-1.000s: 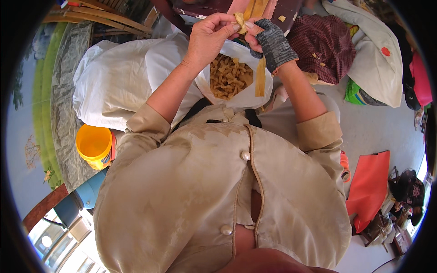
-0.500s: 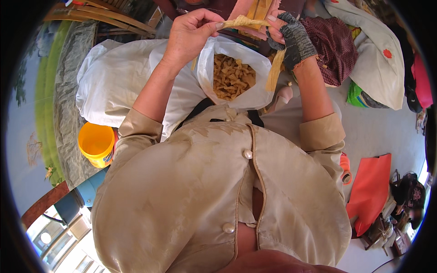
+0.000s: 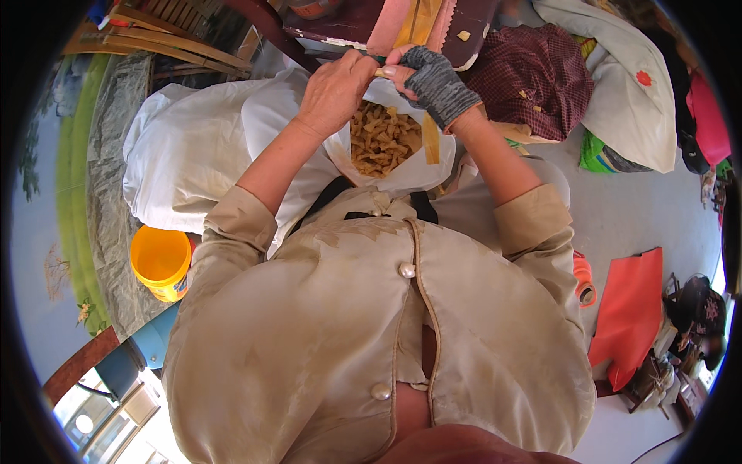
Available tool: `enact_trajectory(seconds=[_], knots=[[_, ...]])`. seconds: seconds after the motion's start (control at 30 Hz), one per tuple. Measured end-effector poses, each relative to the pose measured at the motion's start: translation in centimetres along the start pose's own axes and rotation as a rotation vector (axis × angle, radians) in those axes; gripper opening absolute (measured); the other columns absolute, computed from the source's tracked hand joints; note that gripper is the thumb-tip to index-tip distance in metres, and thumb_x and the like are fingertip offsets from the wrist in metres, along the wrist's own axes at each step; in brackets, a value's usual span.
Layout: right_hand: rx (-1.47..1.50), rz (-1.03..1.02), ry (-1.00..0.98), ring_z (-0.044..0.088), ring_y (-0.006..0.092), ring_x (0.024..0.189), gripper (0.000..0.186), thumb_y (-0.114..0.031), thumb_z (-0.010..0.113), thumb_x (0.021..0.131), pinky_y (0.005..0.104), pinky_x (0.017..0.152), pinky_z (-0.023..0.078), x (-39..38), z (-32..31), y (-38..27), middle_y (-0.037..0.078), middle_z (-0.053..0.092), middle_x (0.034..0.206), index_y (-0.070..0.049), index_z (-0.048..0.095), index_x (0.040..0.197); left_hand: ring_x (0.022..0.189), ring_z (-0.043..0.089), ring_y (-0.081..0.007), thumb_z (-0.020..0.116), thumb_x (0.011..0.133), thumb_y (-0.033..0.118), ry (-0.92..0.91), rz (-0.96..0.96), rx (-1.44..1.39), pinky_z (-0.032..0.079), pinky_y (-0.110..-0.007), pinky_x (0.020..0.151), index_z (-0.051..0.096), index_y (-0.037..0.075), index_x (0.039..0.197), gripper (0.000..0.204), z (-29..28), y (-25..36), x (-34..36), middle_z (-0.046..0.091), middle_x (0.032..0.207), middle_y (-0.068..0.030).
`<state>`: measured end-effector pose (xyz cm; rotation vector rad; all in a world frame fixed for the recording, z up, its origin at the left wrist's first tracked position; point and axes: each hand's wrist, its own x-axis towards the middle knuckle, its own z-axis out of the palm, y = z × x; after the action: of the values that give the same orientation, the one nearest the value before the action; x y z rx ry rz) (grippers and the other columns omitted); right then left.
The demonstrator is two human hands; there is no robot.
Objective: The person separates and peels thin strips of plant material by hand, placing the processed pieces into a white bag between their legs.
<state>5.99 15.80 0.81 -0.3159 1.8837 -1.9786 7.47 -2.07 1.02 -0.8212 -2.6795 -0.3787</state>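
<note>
Above an open white plastic bag (image 3: pixel 402 176), my two hands meet, fingertips nearly touching. My bare left hand (image 3: pixel 338 91) is closed, its fingers pinching the end of a flat tan-yellow strip (image 3: pixel 430 141). Between my thumb and fingers, my right hand (image 3: pixel 433 81), in a dark grey fingerless glove, pinches the same strip. A length of it dangles below the glove over the bag's right side. Most of the part between my fingers is hidden. Inside the bag lie many small tan-yellow knotted pieces (image 3: pixel 384 141).
A dark red stool or chair (image 3: pixel 464 46) stands ahead, bearing a pink cloth (image 3: pixel 389 27) and more yellow strips (image 3: pixel 420 23). Left are a bulky white sack (image 3: pixel 185 155) and a yellow bucket (image 3: pixel 161 255). Right are a maroon checked cloth (image 3: pixel 533 81) and a red bag (image 3: pixel 630 305).
My hands were apart with the strip stretched between them, a knot in its middle. They have come together and lowered toward the bag, the left moving right and the right moving left.
</note>
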Motion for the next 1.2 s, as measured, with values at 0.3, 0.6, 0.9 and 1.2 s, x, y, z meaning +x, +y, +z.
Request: enact_trajectory(seconds=[0.3, 0.6, 0.9, 1.2], knots=[[-0.251, -0.393, 0.282, 0.053, 0.0104, 0.063, 0.017, -0.013, 0.062, 0.078, 0.0224, 0.061, 0.045, 0.7, 0.3, 0.7, 0.003, 0.056, 0.069, -0.002, 0.056, 0.089, 0.073, 0.057, -0.0245, 0.054, 0.08, 0.013, -0.015, -0.082, -0.044, 0.044, -0.034, 0.06, 0.045, 0.01, 0.089, 0.013, 2.1, -1.8, 2.5, 0.058, 0.077, -0.0028], [0.211, -0.142, 0.247, 0.052, 0.0098, 0.05, 0.019, -0.016, 0.06, 0.079, 0.0218, 0.045, 0.041, 1.3, -2.0, -0.5, 0.006, 0.062, 0.068, -0.001, 0.053, 0.089, 0.088, 0.047, -0.0141, 0.038, 0.09, 0.047, -0.132, -0.808, -1.904, 0.035, -0.03, 0.087, 0.05, 0.012, 0.113, 0.044, 2.0, 1.6, 3.2, 0.051, 0.1, -0.0025], [-0.075, 0.132, -0.114, 0.046, 0.0083, 0.046, 0.019, -0.023, 0.056, 0.082, 0.0219, 0.043, 0.038, 1.7, 0.0, 1.5, 0.0, 0.051, 0.054, -0.004, 0.056, 0.079, 0.09, 0.055, -0.0224, 0.037, 0.094, 0.022, 0.314, -0.73, -1.884, 0.043, -0.04, 0.084, 0.048, 0.004, 0.088, 0.022, 1.4, -0.2, 2.8, 0.055, 0.096, -0.0097], [-0.075, 0.225, -0.1, 0.042, 0.0088, 0.045, 0.023, -0.026, 0.056, 0.083, 0.0226, 0.039, 0.034, 0.6, 1.3, 0.9, 0.0, 0.046, 0.054, -0.003, 0.056, 0.085, 0.083, 0.056, -0.0202, 0.039, 0.093, 0.02, 0.372, -0.841, -1.873, 0.047, -0.037, 0.082, 0.048, 0.001, 0.098, 0.022, -0.3, 1.7, 2.6, 0.054, 0.082, -0.0058]])
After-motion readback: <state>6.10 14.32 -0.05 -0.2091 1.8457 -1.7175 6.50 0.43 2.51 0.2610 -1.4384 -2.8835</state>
